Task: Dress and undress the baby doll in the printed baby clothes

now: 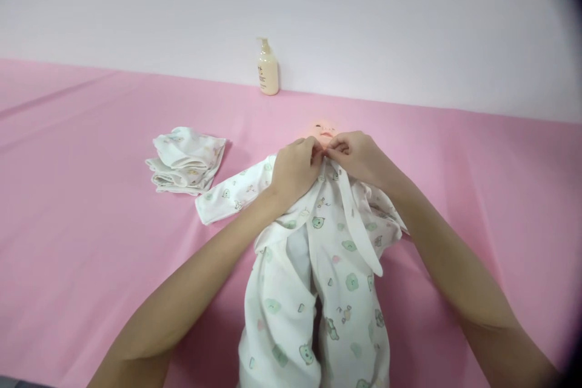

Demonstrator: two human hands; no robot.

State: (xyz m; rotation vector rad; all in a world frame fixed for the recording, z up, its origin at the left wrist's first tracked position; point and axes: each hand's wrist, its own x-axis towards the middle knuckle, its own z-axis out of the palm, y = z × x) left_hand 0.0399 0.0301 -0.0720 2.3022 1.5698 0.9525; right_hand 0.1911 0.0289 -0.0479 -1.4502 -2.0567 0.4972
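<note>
A baby doll [325,133] lies on its back, its head at the far end and mostly hidden behind my hands. It wears a white baby romper [350,279] printed with green bears; the front hangs partly open, with a loose flap down the middle. At the neckline my left hand [297,167] pinches the collar edge with its fingertips. Close against it, my right hand [354,154] pinches the collar from the other side. The fingertips nearly meet just below the doll's chin. Whatever fastener may be between them is hidden.
A stack of folded white printed cloths [186,160] lies left of the doll. A cream pump bottle [268,70] stands at the back by the white wall [364,24]. Pink sheeting [91,206] covers the table, with some creases.
</note>
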